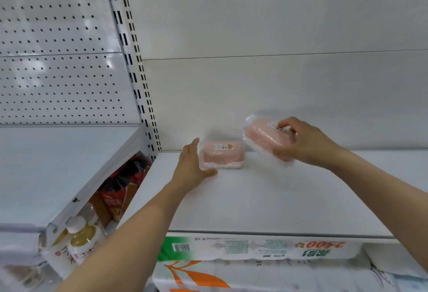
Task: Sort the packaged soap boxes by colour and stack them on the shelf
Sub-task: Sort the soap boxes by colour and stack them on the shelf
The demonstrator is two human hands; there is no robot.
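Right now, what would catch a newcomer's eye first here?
Two pink soap boxes against the white shelf: one box lies flat near the back wall, steadied at its left end by the left hand. The right hand grips a second box, tilted, just right of the first. Bottles stand lower left.

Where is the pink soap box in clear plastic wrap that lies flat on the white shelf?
In the head view, the flat pink soap box lies near the shelf's back wall, left of centre, with the left hand touching its left end and the tilted pink box just right.
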